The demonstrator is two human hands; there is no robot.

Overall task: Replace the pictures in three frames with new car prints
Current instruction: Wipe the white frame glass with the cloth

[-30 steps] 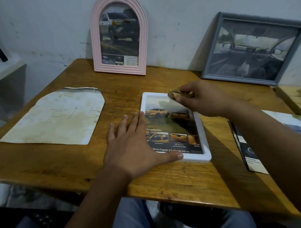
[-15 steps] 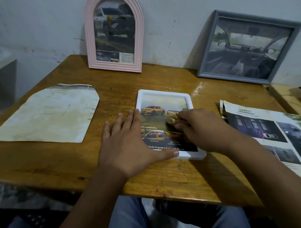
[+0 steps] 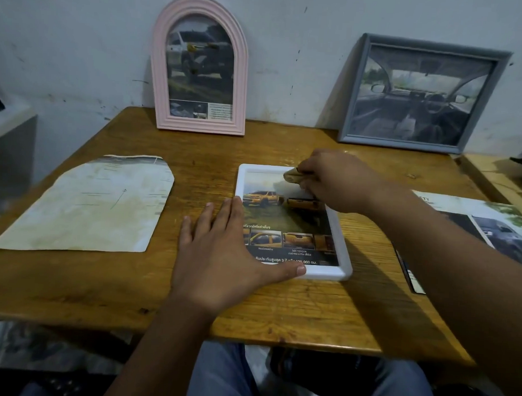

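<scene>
The left hand point(image 3: 219, 255) lies flat with its palm down. Its fingers are straight and spread a little, and the thumb sticks out to the right. The right arm reaches forward from the right side. The right hand point(image 3: 334, 182) is curled, and its fingers pinch something small and brownish at the tips.

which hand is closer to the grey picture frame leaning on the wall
Right. The right hand holds a cloth at the white frame's far end, just below the grey frame. The left hand lies flat on the white frame's near left side, farther away.
</scene>
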